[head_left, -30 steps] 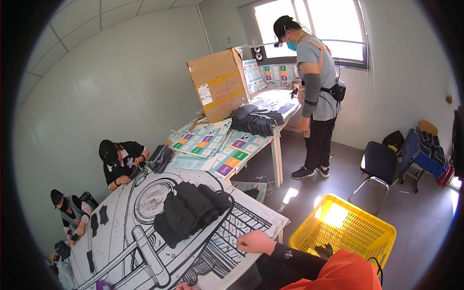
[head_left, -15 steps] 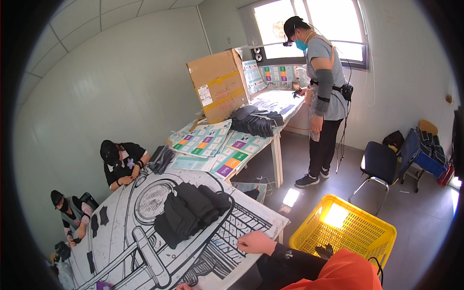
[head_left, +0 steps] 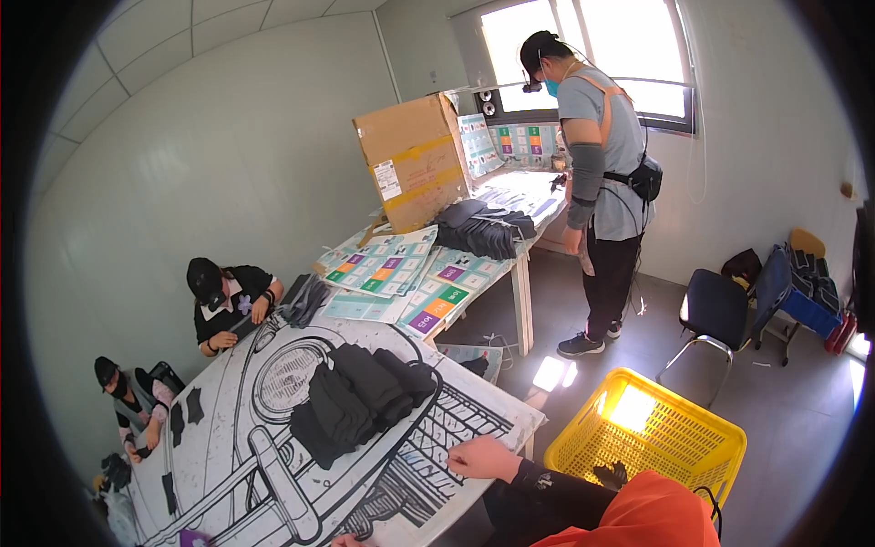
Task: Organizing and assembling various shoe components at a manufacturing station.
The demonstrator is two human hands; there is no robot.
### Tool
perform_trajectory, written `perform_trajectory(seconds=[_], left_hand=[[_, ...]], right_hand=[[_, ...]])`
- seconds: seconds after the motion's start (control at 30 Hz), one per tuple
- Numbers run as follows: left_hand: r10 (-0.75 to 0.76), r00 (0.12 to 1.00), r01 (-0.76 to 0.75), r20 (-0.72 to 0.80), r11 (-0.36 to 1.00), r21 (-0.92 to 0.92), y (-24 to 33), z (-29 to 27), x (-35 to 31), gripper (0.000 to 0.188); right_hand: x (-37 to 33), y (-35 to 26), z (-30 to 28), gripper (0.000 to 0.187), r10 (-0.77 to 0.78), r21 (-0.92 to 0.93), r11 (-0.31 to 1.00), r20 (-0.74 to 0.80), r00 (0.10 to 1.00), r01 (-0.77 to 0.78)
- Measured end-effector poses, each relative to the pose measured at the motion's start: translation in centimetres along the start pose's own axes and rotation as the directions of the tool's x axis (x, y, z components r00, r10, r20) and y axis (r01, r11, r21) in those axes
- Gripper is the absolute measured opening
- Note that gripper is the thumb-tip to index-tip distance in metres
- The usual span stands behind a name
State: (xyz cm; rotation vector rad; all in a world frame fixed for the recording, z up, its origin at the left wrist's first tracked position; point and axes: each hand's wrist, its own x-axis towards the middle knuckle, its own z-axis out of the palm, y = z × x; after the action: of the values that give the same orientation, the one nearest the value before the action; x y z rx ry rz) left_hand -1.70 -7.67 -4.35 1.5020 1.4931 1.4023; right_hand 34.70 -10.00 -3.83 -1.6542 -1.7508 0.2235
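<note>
My right hand [head_left: 482,459] rests on the near right part of the white table [head_left: 524,415], which is printed with black line drawings. Its fingers are curled in, and nothing shows in them. Only a sliver of my left hand [head_left: 347,541] shows at the lower edge, by the table's near side; its fingers are hidden. Left of my right hand and apart from it, a pile of black cut fabric pieces [head_left: 351,401] lies on the table. To the right of my arm stands a yellow plastic basket [head_left: 674,456] with a small dark piece [head_left: 611,474] inside.
Two seated co-workers [head_left: 232,305] handle dark pieces at the far left. Another person [head_left: 606,173] stands by a farther table with a cardboard box [head_left: 415,164], printed sheets [head_left: 387,260] and stacked dark pieces [head_left: 483,230]. A black chair [head_left: 720,305] stands at right.
The standing person has turned away and shifted slightly left. The nearer seated co-worker now stretches a dark strip between both hands. My own hands have stayed in place.
</note>
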Motion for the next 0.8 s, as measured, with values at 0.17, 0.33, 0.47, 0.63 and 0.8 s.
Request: perform_trajectory(seconds=[0.17, 0.33, 0.47, 0.63, 0.8], left_hand=[[-0.085, 0.996, 0.086, 0.032, 0.995, -0.040, 0.3, -0.1, -0.1, 0.033], [-0.076, 0.997, 0.076, 0.021, 0.997, -0.025, 0.7, -0.1, -0.2, 0.034], [-0.011, 1.000, 0.010, 0.021, 1.000, 0.020, 0.9, 0.0, 0.0, 0.035], [-0.048, 0.999, 0.048, 0.019, 0.998, -0.034, 1.0, 0.1, -0.1, 0.035], [-0.055, 0.998, 0.056, 0.017, 0.997, -0.060, -0.5, 0.1, 0.1, 0.034]], right_hand=[[0.0, 0.3, 0.3, 0.033, 0.000, -0.001, 1.000, 0.011, 1.000, 0.000], [0.0, 0.0, 0.0, 0.033, -0.001, 0.002, 1.000, 0.014, 1.000, 0.001], [0.0, 0.1, 0.1, 0.033, -0.004, 0.011, 1.000, 0.003, 1.000, 0.004], [0.0, 0.1, 0.2, 0.033, -0.007, 0.016, 1.000, -0.013, 1.000, 0.007], [0.0, 0.3, 0.3, 0.033, 0.000, 0.018, 1.000, 0.002, 1.000, 0.000]])
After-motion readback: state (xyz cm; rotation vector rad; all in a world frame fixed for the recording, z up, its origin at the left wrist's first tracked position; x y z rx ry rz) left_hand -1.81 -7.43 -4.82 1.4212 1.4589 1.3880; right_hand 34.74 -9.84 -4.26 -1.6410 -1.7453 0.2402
